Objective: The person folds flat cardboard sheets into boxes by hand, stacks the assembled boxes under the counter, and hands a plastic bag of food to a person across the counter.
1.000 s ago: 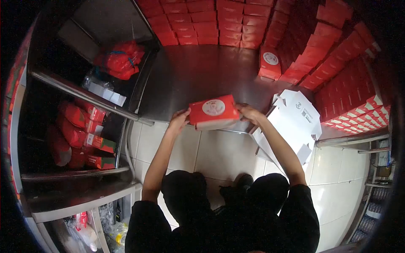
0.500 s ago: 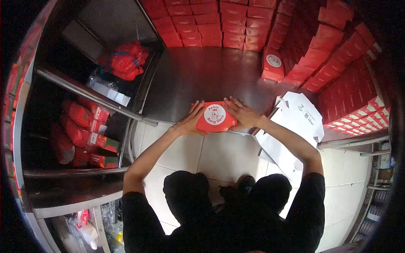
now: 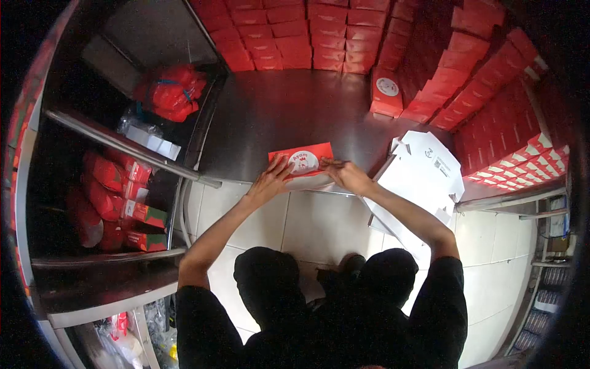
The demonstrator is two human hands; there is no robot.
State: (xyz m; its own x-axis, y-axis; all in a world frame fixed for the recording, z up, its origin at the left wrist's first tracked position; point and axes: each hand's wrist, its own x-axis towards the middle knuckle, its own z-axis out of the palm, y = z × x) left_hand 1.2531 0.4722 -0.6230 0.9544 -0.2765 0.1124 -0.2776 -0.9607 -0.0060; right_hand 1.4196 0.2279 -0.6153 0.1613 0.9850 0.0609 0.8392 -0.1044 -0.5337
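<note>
Fingers (image 3: 281,167) of the left hand (image 3: 270,180) lie apart across the left of the box (image 3: 321,150), partly over its round label (image 3: 303,162); I cannot tell whether the thumb clamps from below. At the box's right end, I see the right hand (image 3: 349,177) with its fingers bent in at the near corner; whether they pinch the cardboard, I cannot tell. The box is red on top, pale along the side facing the wearer, and sits between both hands at the near edge of the dark counter (image 3: 264,114).

Right of the grip, I have white cartons (image 3: 424,166) lying flat, reaching past the counter's edge. Beyond the grip and to its right, one labelled box (image 3: 387,91) stands against the red stacks (image 3: 473,67). Left of the grip runs a metal rail (image 3: 123,141), with red packs (image 3: 107,178) behind it. Nearer than the grip, I see floor tiles (image 3: 261,222).
</note>
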